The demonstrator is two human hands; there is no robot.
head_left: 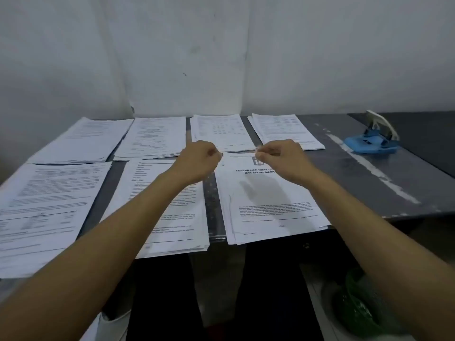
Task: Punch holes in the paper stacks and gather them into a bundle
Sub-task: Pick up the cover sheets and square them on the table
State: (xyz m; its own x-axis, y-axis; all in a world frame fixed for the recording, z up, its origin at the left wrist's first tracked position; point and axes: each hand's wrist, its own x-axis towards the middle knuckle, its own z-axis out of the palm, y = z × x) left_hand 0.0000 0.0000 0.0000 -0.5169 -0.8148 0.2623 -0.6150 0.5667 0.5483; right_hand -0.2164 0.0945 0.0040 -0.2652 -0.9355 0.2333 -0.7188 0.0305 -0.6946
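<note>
**Seven stacks laid out, hands raised above them**

Looking down, we see seven paper stacks spread over the dark surface in two rows; four lie along the back by the wall, three along the near edge; the near right stack, headed in bold capitals, sits just under our hands; the near middle stack lies beside it with a strip of bare surface between; the near left stack reaches toward the left border. The blue hole punch stands well apart to the right, with no paper in it.

We judge each stack light but floppy; loose sheets will fan and slide over one another, so an edge has to be squared before it goes into the punch; the best hold looks like a pinch across a whole short edge, thumb on top and fingers beneath, or both hands on opposite sides; corners and edges will crease easily.

Our left hand hovers over the gap between the middle and right stacks, fingers curled together into a loose fist, touching no paper that we can see; our right hand hovers over the top of the headed stack, thumb and fingers pinched together; a small pale thing may sit in that pinch, but we cannot tell what; neither hand rests on a stack.
</note>
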